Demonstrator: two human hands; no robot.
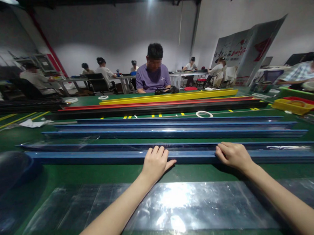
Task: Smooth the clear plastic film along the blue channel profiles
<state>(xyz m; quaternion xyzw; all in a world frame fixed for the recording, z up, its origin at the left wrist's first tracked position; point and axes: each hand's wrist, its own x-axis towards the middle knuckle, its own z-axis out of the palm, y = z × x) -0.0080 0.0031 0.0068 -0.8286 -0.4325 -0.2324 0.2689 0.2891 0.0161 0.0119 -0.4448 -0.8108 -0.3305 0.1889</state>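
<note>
My left hand (156, 162) rests on the near edge of a long blue strip (96, 158) lying across the green table (70, 176), its fingers curled over the strip's top. My right hand (233, 155) grips the same strip further right, fingers bent over its edge. The strip is covered by a clear film. A sheet of clear plastic (193, 206) lies flat on the table between my forearms, just in front of the strip.
Several more blue strips (173, 130) lie parallel behind. Beyond them are red (156, 104) and yellow strips (169, 97), a tape roll (204, 114) and a yellow tray (293, 106). A person in a purple shirt (153, 78) sits opposite; other people sit further back.
</note>
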